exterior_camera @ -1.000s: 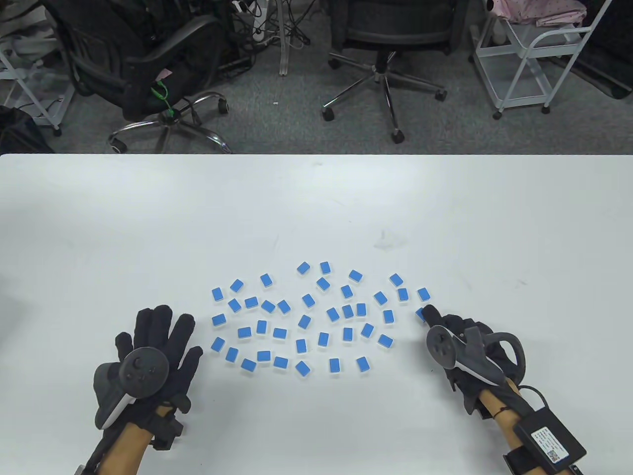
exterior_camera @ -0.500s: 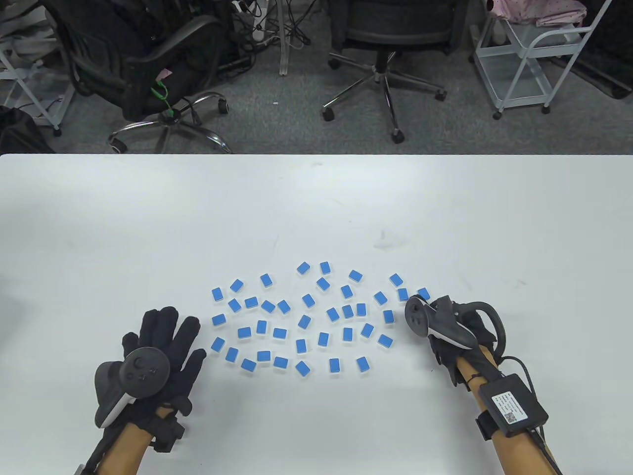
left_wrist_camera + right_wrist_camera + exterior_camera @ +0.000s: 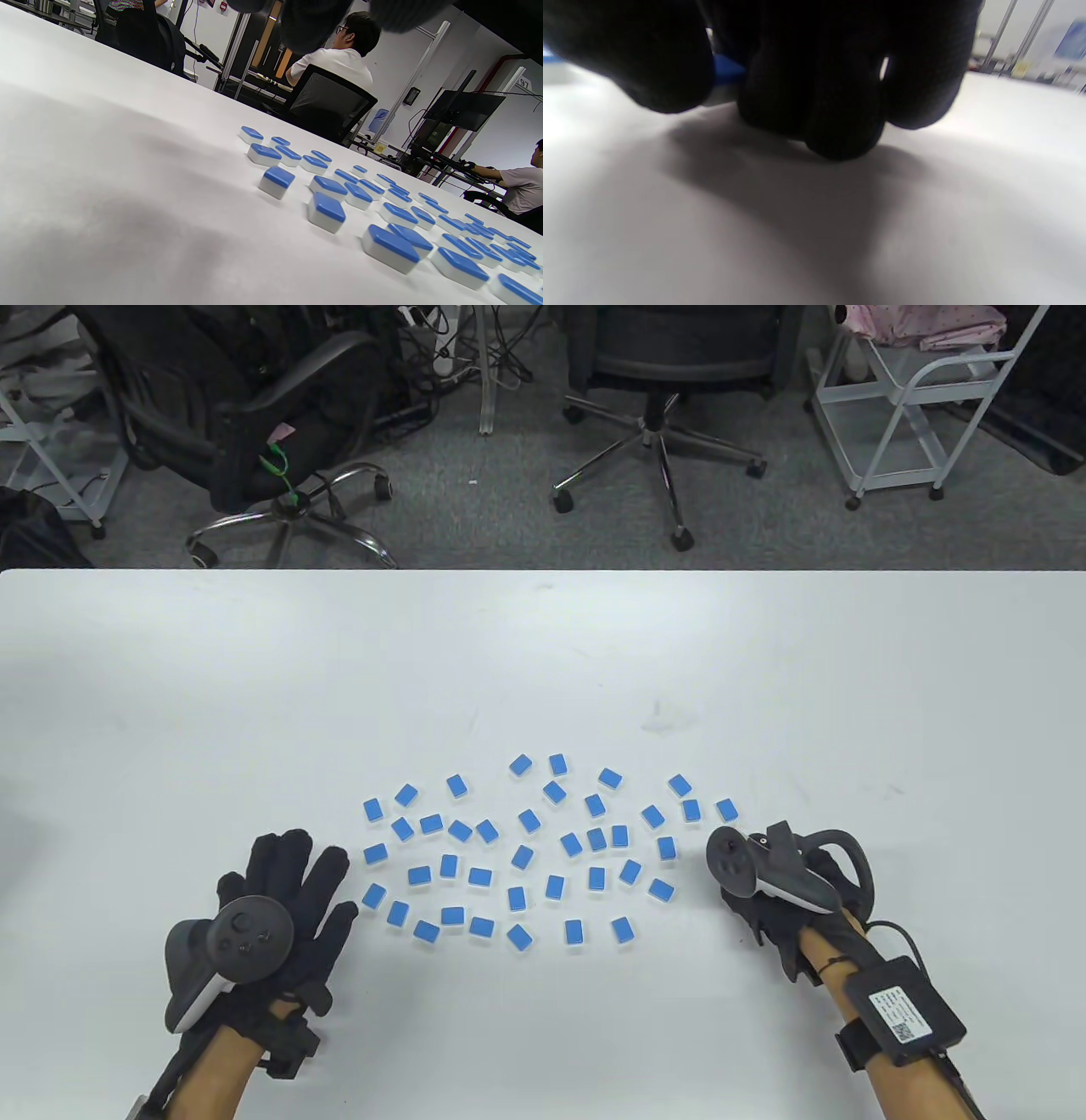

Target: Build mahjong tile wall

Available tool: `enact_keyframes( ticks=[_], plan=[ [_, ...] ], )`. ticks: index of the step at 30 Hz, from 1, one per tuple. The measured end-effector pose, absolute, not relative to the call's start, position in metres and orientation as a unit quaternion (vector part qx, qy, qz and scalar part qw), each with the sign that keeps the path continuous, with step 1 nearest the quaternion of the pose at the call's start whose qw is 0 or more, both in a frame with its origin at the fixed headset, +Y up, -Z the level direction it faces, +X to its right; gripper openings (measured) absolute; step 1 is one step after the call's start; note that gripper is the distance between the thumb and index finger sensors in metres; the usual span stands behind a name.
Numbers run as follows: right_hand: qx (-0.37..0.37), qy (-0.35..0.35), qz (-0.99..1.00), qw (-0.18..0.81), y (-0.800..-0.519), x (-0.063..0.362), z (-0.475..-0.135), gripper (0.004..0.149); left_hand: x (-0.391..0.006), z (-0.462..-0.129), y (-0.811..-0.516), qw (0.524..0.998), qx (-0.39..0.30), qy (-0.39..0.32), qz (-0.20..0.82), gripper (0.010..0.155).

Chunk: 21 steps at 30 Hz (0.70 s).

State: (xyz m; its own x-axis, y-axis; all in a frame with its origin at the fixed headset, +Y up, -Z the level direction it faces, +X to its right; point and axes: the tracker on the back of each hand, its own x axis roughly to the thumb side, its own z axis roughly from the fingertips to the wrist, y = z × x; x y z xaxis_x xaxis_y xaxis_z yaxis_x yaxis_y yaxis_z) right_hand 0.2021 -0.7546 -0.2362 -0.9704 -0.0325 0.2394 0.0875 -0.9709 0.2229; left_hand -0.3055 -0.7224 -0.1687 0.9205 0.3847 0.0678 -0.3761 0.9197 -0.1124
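Several blue-backed mahjong tiles (image 3: pixel 529 820) lie scattered face down on the white table (image 3: pixel 543 661), none stacked. My left hand (image 3: pixel 293 869) lies flat with its fingers spread, just left of the scatter, holding nothing. In the left wrist view the tiles (image 3: pixel 326 212) spread to the right, and my fingertips (image 3: pixel 314 21) hang at the top. My right hand (image 3: pixel 747 903) sits at the scatter's right edge under its tracker. In the right wrist view its curled fingers (image 3: pixel 814 84) and thumb pinch a blue tile (image 3: pixel 727 70) low over the table.
Office chairs (image 3: pixel 653 381) and a white wire cart (image 3: pixel 916 390) stand on the floor beyond the table's far edge. Seated people (image 3: pixel 339 59) show in the background of the left wrist view. A faint smudge (image 3: pixel 670 721) marks the table behind the tiles.
My right hand reached forward and left to the tile at the scatter's right edge, curled over it and drew back a little. The left hand slid slightly to the right.
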Motion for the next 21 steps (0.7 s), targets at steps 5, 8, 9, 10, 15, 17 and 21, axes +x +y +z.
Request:
enact_keyframes(
  ticks=[5,8,9,10,15,17,21],
  plan=[
    [-0.146,-0.079,-0.986,0.018,-0.758,0.208,-0.204,0.057,-0.305,-0.171,-0.723,0.979,-0.051,-0.044,0.194,0.067],
    [-0.145,-0.073,-0.986,0.027,-0.758,0.206,-0.204,0.058,-0.305,-0.17,-0.725,0.977,-0.057,-0.041,0.2,0.067],
    [-0.143,-0.078,-0.986,0.028,-0.758,0.205,-0.205,0.058,-0.306,-0.17,-0.725,0.977,-0.059,-0.04,0.201,0.067],
    [-0.138,-0.082,-0.987,0.024,-0.759,0.204,-0.206,0.058,-0.306,-0.169,-0.726,0.977,-0.061,-0.039,0.2,0.067],
    [-0.139,-0.08,-0.987,0.019,-0.759,0.205,-0.206,0.058,-0.308,-0.168,-0.73,0.975,-0.072,-0.031,0.208,0.067],
    [-0.14,-0.081,-0.987,0.021,-0.759,0.205,-0.205,0.059,-0.308,-0.168,-0.731,0.974,-0.077,-0.029,0.212,0.067],
    [-0.139,-0.085,-0.986,0.03,-0.759,0.204,-0.204,0.06,-0.308,-0.167,-0.733,0.973,-0.084,-0.029,0.211,0.067]
  ],
)
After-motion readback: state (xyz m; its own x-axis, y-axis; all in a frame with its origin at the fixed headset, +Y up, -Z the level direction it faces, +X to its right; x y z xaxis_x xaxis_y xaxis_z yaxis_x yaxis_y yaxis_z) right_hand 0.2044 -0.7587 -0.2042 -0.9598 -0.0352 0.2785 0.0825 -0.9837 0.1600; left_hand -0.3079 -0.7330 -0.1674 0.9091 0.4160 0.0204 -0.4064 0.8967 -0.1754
